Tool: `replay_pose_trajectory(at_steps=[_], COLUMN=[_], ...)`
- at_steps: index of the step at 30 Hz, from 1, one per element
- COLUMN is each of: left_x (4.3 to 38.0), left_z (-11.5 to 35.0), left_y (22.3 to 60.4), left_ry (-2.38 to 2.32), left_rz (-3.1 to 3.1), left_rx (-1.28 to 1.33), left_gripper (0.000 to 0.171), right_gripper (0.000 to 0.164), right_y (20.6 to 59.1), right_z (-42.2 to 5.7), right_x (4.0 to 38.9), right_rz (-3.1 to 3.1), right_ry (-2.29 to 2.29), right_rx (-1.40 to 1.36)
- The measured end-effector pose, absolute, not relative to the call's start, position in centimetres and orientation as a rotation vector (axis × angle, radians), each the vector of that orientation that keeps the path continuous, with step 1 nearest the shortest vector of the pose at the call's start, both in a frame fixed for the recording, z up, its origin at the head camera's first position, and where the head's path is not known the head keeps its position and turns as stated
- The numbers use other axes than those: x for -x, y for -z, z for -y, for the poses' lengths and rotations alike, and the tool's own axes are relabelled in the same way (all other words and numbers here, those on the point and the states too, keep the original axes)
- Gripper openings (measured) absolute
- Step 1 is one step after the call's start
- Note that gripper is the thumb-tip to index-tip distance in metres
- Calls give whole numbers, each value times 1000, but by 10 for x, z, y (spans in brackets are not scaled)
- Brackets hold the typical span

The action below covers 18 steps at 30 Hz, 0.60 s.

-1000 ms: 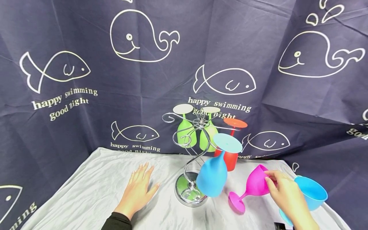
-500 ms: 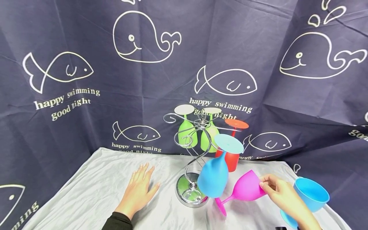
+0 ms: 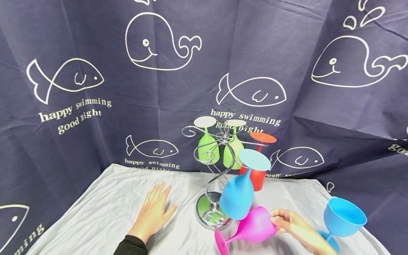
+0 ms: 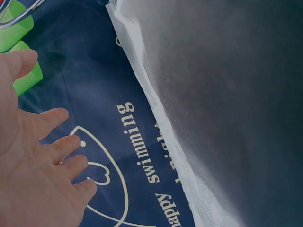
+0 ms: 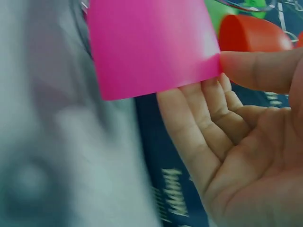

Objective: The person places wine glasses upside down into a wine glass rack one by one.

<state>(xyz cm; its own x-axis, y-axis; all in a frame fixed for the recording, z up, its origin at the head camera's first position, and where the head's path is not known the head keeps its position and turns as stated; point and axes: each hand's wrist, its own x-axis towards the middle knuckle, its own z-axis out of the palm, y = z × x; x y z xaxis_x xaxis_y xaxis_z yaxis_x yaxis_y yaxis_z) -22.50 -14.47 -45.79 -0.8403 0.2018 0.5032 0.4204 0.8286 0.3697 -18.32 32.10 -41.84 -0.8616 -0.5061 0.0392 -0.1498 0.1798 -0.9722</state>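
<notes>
right hand [image 3: 292, 224] | pinches pink goblet [image 3: 255, 225] | both now further left

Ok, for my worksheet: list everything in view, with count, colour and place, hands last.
Backdrop: 1, dark blue, white-printed, behind
Cloth: 1, pale grey, foreground
Rack: 1, silver, on cloth
Green goblets: 2, green, hanging upside down from rack
Red goblet: 1, red, hanging upside down, rack's right
Hanging blue goblet: 1, blue, upside down, rack's front right
Standing blue goblet: 1, blue, far right
Pink goblet: 1, pink, tilted, front right of rack
Sleeve: 1, black, left arm
Left hand: 1, bare, left of rack
Right hand: 1, bare, pinching pink goblet's rim
</notes>
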Motion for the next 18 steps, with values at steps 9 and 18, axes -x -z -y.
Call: replay_pose_trajectory(at_steps=[9, 18], left_x=[226, 226], left_z=[145, 143], left_y=[458, 459], left_ry=[662, 664], left_rz=[2551, 2553], left_rx=[463, 465], left_gripper=[63, 62], right_gripper=[27, 35], right_y=[447, 463], right_z=[-296, -260], right_x=[180, 172], right_rz=[-1577, -1244], right_ry=[1930, 1908], right_rx=[474, 440])
